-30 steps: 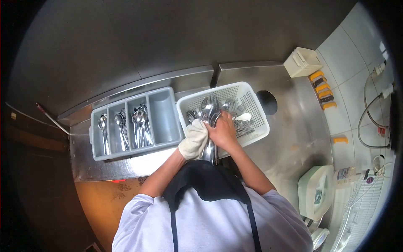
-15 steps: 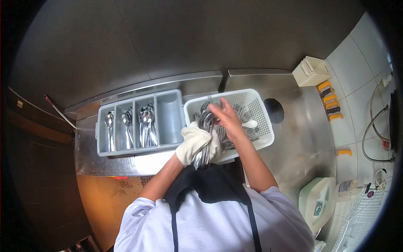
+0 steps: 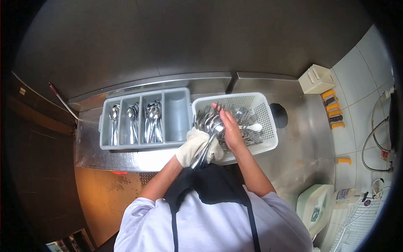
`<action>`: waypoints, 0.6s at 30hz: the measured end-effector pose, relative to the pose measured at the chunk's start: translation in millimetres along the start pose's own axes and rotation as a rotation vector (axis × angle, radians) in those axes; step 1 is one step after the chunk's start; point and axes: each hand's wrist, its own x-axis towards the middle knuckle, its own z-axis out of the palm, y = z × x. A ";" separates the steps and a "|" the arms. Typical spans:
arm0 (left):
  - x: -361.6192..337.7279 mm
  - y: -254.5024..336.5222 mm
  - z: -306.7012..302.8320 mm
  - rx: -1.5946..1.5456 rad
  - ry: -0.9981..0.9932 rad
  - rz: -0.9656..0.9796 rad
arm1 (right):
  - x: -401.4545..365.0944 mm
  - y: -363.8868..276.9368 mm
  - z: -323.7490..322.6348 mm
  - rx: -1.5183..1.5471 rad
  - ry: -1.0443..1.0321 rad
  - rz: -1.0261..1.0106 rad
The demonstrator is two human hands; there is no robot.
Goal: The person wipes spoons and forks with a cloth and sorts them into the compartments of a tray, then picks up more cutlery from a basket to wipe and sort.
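My left hand (image 3: 196,147), covered by a white cloth (image 3: 189,153), grips a bundle of metal cutlery (image 3: 206,140) in front of my apron. Spoon bowls and fork tines stick up from the bundle. Against its right side lies my right hand (image 3: 231,129), bare, with fingers stretched out and pointing away from me. Below both hands is a white perforated basket (image 3: 268,122) holding many forks (image 3: 252,136) and a white spoon (image 3: 253,127). Left of it stands a grey cutlery tray (image 3: 176,117); three compartments contain metal spoons (image 3: 153,122), and the rightmost is bare.
The steel counter (image 3: 300,134) runs under the tray and basket, with a raised back edge behind. A round black piece (image 3: 278,115) is right of the basket. A cream container (image 3: 317,79) stands in the back corner, and yellow holders (image 3: 334,110) line the tiled wall.
My right hand has moved nearer and straightened along the bundle's side. The bundle's upper ends now spread and tilt more to the right. The whole view has shifted slightly.
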 end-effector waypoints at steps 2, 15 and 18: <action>-5.5 0.8 6.9 0.024 0.114 0.015 | -0.7 3.5 4.3 -0.052 -0.034 -0.100; -26.9 22.1 39.8 -0.462 0.169 0.064 | 2.3 19.9 27.5 0.210 0.038 -0.050; -29.9 19.3 29.1 -0.076 0.309 0.087 | -4.7 15.6 38.5 0.298 0.096 -0.098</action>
